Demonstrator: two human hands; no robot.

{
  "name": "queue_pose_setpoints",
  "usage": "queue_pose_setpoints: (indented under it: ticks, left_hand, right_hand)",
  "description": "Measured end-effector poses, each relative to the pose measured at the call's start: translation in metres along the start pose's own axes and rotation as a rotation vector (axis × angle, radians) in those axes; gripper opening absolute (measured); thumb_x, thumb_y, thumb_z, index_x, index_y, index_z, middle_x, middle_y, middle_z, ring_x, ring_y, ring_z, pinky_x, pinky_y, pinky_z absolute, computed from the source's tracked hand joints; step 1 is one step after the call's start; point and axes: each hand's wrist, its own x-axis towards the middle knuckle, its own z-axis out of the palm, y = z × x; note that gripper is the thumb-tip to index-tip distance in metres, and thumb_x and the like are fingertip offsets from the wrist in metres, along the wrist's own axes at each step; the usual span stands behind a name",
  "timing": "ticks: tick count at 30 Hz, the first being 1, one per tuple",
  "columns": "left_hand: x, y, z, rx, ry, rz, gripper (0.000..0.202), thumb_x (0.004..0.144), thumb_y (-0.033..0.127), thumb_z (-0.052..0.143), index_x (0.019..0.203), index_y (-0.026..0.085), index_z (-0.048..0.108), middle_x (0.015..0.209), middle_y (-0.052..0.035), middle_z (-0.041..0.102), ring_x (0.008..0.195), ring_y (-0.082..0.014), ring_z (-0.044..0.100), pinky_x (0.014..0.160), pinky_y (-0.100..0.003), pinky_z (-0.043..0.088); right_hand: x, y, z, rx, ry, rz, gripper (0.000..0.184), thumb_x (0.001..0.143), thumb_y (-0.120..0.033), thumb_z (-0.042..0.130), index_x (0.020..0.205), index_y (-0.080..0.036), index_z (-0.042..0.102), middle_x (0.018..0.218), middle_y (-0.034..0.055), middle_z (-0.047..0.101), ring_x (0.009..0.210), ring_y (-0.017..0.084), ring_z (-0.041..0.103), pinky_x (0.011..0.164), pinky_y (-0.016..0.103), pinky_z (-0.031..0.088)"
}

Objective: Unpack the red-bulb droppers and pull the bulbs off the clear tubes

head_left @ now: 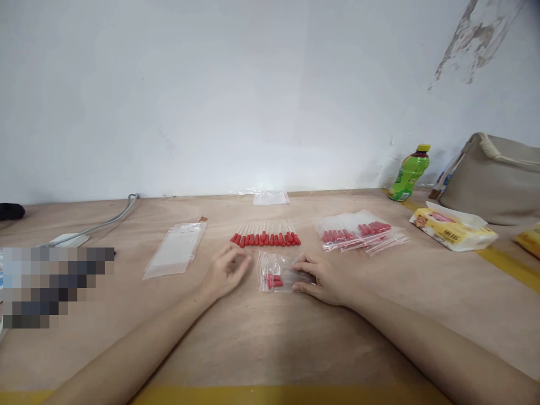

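Note:
Several glass droppers with red rubber bulbs (265,240) lie side by side in a row, bulbs towards me. In front of them a clear zip bag (276,270) lies flat, with a few red bulbs showing inside. My right hand (323,278) has its thumb and fingers on the bag's right end, gripping it. To the left of the bag, my left hand (228,270) hovers low near the row's left end, fingers curved and apart, with nothing visible in them. Filled zip bags of red-bulbed droppers (358,230) are piled to the right.
Flat unused-looking bags (177,248) lie at the left, and another bag (271,197) lies by the wall. A green bottle (410,173), a yellow tissue pack (453,228) and a grey handbag (493,177) stand at the right. A grey cable (112,218) runs at the far left.

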Motion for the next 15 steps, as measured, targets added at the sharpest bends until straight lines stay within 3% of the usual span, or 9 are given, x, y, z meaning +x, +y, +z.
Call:
queue_pose_setpoints:
  ticks: [3, 9, 12, 15]
  left_hand:
    - [-0.013, 0.023, 0.004, -0.188, -0.221, 0.151, 0.018, 0.082, 0.028, 0.05, 0.09, 0.02, 0.064, 0.092, -0.0059, 0.06, 0.083, -0.0147, 0.057, 0.076, -0.025, 0.046]
    - [-0.006, 0.037, 0.004, -0.286, -0.46, 0.099, 0.033, 0.08, 0.032, 0.055, 0.111, 0.021, 0.058, 0.109, -0.007, 0.057, 0.095, -0.0182, 0.055, 0.082, -0.029, 0.045]
    - [-0.002, 0.038, 0.001, -0.247, -0.525, 0.15, 0.031, 0.078, 0.033, 0.057, 0.107, 0.022, 0.059, 0.113, -0.0065, 0.054, 0.101, -0.0194, 0.052, 0.087, -0.032, 0.042]
    - [-0.005, 0.042, 0.001, -0.221, -0.498, 0.131, 0.021, 0.08, 0.03, 0.054, 0.097, 0.019, 0.059, 0.097, -0.0047, 0.058, 0.087, -0.0166, 0.053, 0.078, -0.029, 0.043]
  right_hand:
    - [0.002, 0.0, 0.0, -0.008, -0.007, -0.01, 0.031, 0.078, -0.036, 0.057, 0.104, -0.019, 0.057, 0.093, 0.0049, 0.054, 0.084, 0.016, 0.052, 0.076, 0.029, 0.043]
    - [0.003, 0.004, 0.004, -0.045, 0.028, -0.029, 0.032, 0.078, -0.037, 0.057, 0.105, -0.019, 0.057, 0.096, 0.0058, 0.055, 0.085, 0.016, 0.052, 0.076, 0.03, 0.043]
    - [0.003, 0.005, 0.007, -0.059, 0.057, -0.035, 0.03, 0.079, -0.035, 0.056, 0.105, -0.02, 0.057, 0.097, 0.0057, 0.055, 0.085, 0.016, 0.053, 0.077, 0.03, 0.043]
    - [0.002, 0.004, 0.009, -0.077, 0.086, -0.026, 0.028, 0.079, -0.034, 0.055, 0.104, -0.021, 0.057, 0.094, 0.0054, 0.056, 0.084, 0.017, 0.053, 0.076, 0.03, 0.043]
